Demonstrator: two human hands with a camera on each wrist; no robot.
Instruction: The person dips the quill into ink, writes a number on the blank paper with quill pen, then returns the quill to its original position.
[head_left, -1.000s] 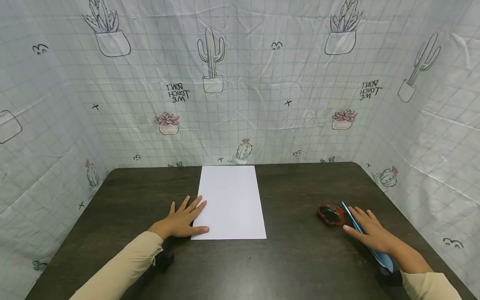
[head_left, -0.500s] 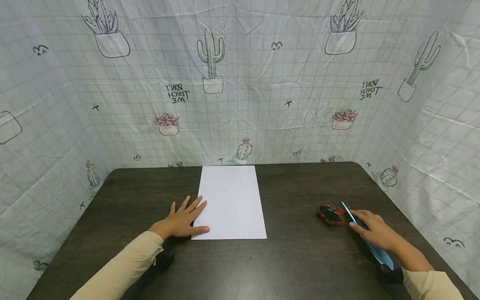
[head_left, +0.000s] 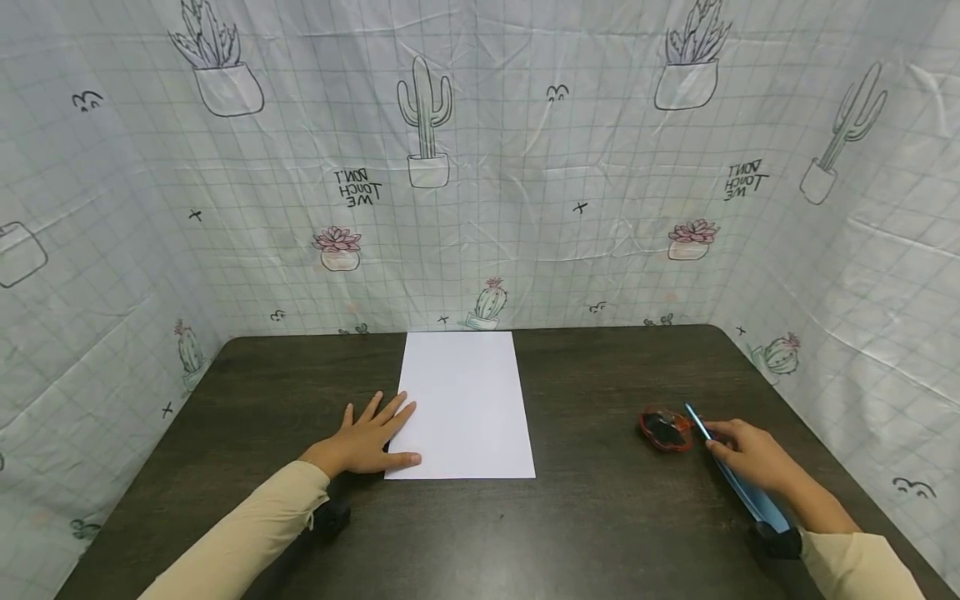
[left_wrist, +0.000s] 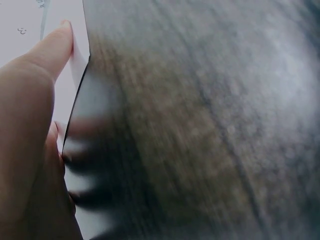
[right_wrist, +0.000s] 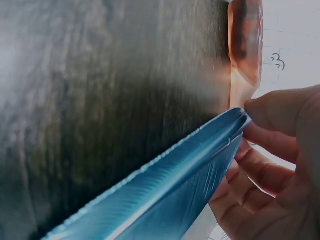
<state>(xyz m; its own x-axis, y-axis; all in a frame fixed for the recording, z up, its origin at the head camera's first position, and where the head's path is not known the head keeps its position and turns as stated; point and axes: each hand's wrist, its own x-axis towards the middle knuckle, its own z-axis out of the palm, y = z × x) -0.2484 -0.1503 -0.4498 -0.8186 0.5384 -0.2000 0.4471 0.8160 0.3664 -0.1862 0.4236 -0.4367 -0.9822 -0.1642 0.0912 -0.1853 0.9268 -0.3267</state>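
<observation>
A blank white sheet of paper (head_left: 472, 400) lies at the back middle of the table in the head view. My left hand (head_left: 360, 437) rests with spread fingers on its left edge; the left wrist view shows the thumb (left_wrist: 57, 47) on the paper. On the right, my right hand (head_left: 757, 458) pinches a long blue feather quill (head_left: 753, 500) between thumb and fingers. The quill's thin end points away toward the back, its broad feather (right_wrist: 165, 185) runs back under the wrist. Whether it touches the table, I cannot tell.
Just left of the quill's thin end stands a small red see-through dish (head_left: 666, 429) holding something black. The dark wooden table (head_left: 585, 533) is bounded at back and sides by a white curtain (head_left: 525, 208) printed with cacti.
My right hand's fingers have closed from outstretched over the quill to a pinch on it. The left hand and the paper have stayed in place.
</observation>
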